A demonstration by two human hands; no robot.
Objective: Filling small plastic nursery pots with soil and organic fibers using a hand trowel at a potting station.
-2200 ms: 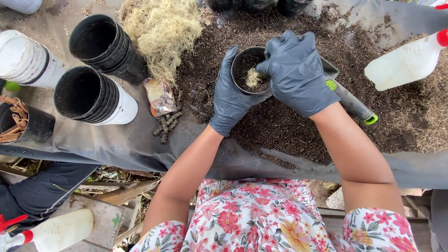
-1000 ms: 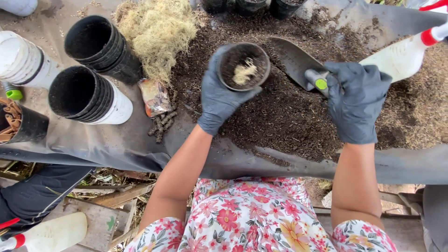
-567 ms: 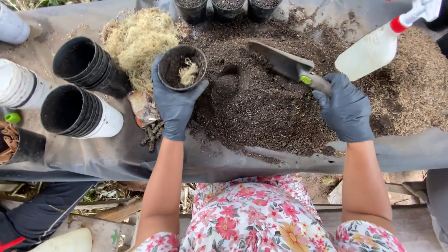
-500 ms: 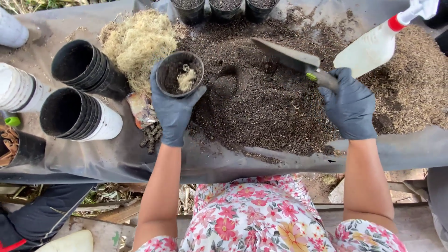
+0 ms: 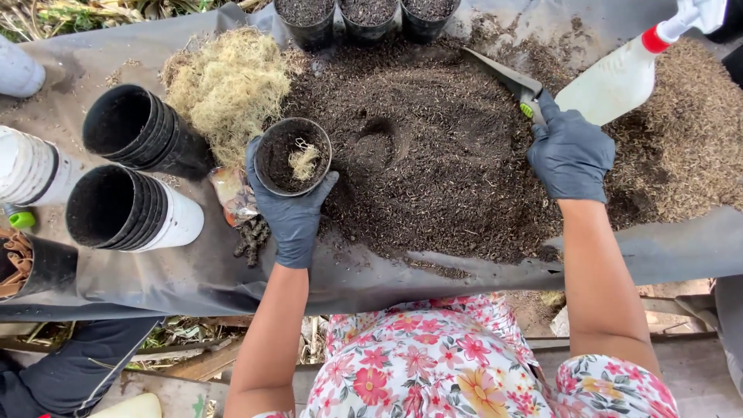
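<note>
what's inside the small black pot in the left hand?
The small black pot, held by the left hand, has dark soil lining it and a tuft of pale moss on top. Whatever lies beneath the soil and moss is covered.

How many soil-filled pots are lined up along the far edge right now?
3: left pot, middle pot, right pot, side by side at the top edge above the soil pile. More may sit out of frame.
</note>
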